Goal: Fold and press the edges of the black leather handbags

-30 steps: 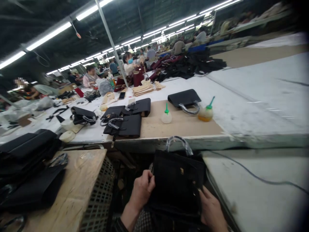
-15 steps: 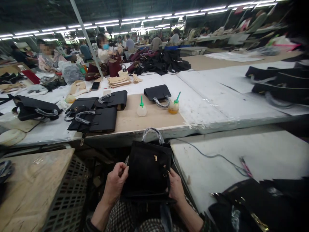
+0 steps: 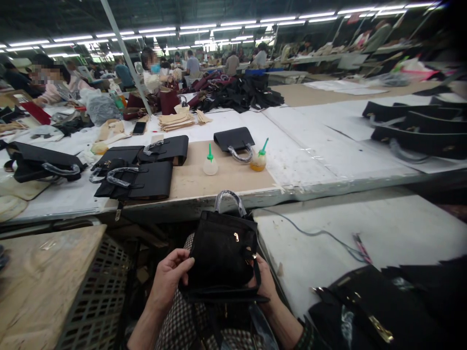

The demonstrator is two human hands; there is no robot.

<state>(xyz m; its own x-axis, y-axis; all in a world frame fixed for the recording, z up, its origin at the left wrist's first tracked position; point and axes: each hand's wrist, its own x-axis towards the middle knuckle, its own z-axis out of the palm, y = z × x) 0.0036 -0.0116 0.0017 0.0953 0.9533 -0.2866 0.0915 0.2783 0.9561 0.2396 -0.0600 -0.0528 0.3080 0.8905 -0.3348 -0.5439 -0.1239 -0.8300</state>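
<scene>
Down at the lap in the head view: left grip (image 3: pixel 168 278) closed on the near-left edge of a black handbag (image 3: pixel 221 250), thumb over the front. Right grip (image 3: pixel 265 284) clamped on the bag's right side, half hidden behind it. Bag upright on the checked lap, just below the tabletop (image 3: pixel 328 165) edge, flap shut under a gold clasp (image 3: pixel 236 236), inside not visible. Plastic-wrapped handle (image 3: pixel 229 200) poking up in front of that edge.

Up on the tabletop, two squeeze bottles with green nozzles: pale bottle (image 3: pixel 210 166) with whitish contents, amber bottle (image 3: pixel 258 161) with amber liquid, right beside the wrapped handle of a flat black bag (image 3: pixel 233 138). Further left, a cluster of black bags (image 3: pixel 146 177) lying flat.

On the lower white surface to the right, a grey cable (image 3: pixel 310 232) trailing across. Lower right, another bag with gold hardware (image 3: pixel 365 311), close to the right forearm. Lower left, a slatted plastic crate (image 3: pixel 98 296), contents impossible to tell, beside a plywood board (image 3: pixel 40 277). Far back, co-workers (image 3: pixel 54 82) seated among heaps of black and maroon pieces.
</scene>
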